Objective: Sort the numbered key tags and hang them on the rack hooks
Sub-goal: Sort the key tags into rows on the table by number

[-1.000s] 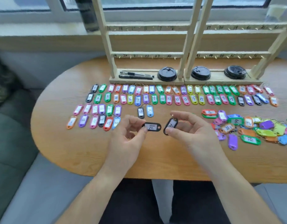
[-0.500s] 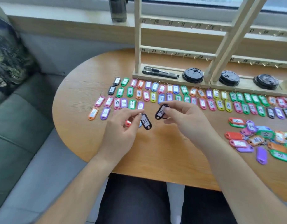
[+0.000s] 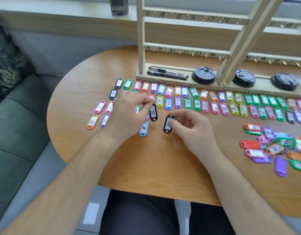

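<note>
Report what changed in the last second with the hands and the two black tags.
Both hands moved left and forward to the sorted rows. The left hand now dangles black tag 31 next to blue tag 30; the right hand holds black tag 32 just right of it. Unchanged: each hand's pinch, the rows, the unsorted pile.

Left hand [image 3: 129, 114] pinches black tag 31 [image 3: 153, 113]; right hand [image 3: 192, 128] pinches black tag 32 [image 3: 167, 125] above the table [image 3: 163, 167].

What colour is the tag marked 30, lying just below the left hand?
Light blue, with a white label; the tag marked 30 shows clearly in the head view.
</note>
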